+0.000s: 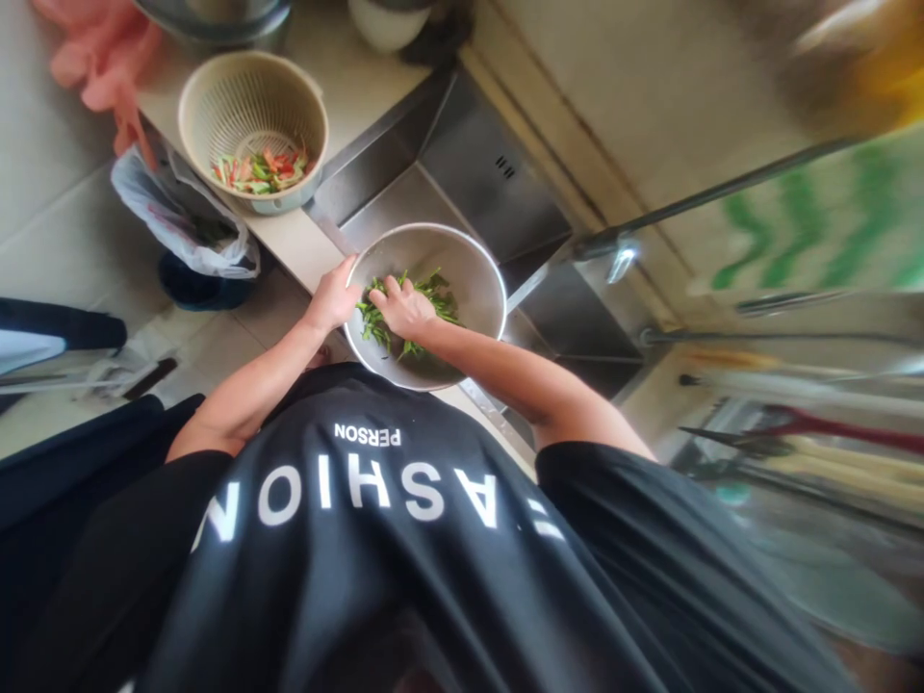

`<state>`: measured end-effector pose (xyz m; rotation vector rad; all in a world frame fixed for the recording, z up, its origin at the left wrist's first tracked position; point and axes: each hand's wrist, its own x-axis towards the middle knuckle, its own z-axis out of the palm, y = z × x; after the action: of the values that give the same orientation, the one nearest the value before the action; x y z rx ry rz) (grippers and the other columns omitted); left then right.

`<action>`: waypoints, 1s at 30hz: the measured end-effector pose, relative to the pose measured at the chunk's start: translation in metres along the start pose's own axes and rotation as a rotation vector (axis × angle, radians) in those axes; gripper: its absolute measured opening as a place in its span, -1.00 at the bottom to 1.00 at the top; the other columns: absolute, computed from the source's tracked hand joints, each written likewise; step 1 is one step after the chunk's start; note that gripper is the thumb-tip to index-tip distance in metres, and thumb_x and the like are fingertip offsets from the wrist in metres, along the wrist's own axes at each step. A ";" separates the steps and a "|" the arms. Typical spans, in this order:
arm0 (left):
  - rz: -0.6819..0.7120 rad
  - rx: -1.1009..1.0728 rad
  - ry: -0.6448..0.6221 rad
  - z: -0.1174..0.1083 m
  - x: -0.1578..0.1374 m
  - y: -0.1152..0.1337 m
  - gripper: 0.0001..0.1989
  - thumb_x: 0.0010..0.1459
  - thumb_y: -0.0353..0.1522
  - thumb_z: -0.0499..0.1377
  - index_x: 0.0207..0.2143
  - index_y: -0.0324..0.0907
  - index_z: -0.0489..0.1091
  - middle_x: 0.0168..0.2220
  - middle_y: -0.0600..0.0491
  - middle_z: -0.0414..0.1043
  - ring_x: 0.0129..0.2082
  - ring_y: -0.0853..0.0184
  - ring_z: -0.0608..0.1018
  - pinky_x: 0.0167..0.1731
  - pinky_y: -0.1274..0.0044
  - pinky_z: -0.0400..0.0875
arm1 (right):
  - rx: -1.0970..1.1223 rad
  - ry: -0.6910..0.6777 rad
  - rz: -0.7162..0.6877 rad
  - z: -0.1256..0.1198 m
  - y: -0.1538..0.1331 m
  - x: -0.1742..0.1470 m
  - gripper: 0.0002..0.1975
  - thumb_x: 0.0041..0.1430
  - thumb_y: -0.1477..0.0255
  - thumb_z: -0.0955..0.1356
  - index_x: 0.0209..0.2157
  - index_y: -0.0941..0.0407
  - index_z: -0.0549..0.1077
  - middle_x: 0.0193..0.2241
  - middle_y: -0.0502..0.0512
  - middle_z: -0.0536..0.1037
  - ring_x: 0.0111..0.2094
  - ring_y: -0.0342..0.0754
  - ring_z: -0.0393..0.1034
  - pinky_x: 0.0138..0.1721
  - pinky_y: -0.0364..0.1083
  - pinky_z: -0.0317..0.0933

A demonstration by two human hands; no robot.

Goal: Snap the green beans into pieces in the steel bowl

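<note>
A wide metal bowl (480, 289) sits tilted at the front edge of the sink, close against my black shirt. My left hand (334, 296) grips its left rim, thumb over the edge. Inside the bowl lie cut green vegetables (440, 296), thin stems and leaves. My right hand (404, 308) reaches down into the bowl with its fingers curled into the greens; the fingertips are partly hidden among them.
A double steel sink (491, 164) with a faucet (622, 260) lies beyond the bowl. On the counter at left stands a beige colander (252, 106) holding red and green vegetable pieces. Below it is a bin with a white bag (180, 217). Scissors (751, 441) hang at right, blurred.
</note>
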<state>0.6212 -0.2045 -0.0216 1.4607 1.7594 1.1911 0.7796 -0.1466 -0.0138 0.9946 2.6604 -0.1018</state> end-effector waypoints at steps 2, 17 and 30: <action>0.008 0.011 -0.001 -0.001 -0.001 0.001 -0.46 0.01 -0.56 0.05 0.08 -0.26 0.40 -0.05 -0.04 0.57 -0.07 0.22 0.56 0.10 0.43 0.40 | 0.047 0.030 0.066 -0.011 0.008 0.002 -0.50 0.36 0.36 0.06 0.27 0.06 0.20 0.16 0.36 0.28 0.02 0.24 0.33 -0.05 0.17 0.30; -0.024 0.049 0.013 -0.002 -0.011 0.008 -0.43 0.03 -0.59 0.04 0.14 -0.28 0.36 0.00 -0.06 0.55 -0.03 0.20 0.55 0.14 0.42 0.37 | 0.253 -0.095 0.137 0.020 -0.015 -0.034 -0.41 0.27 0.38 0.20 0.32 0.05 0.10 0.22 0.41 0.21 -0.16 0.09 0.51 -0.06 0.10 0.33; 0.006 -0.002 -0.014 -0.002 -0.004 0.001 -0.46 0.05 -0.55 0.07 0.13 -0.23 0.34 0.00 -0.06 0.54 0.04 0.16 0.53 0.20 0.35 0.33 | 0.160 0.057 0.242 -0.034 0.009 -0.025 -0.12 0.19 -0.10 0.24 0.39 0.02 -0.05 0.35 0.49 -0.03 0.18 0.47 0.19 0.01 0.32 0.23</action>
<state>0.6215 -0.2092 -0.0202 1.4707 1.7453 1.1824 0.7948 -0.1491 0.0262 1.3820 2.5899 -0.2392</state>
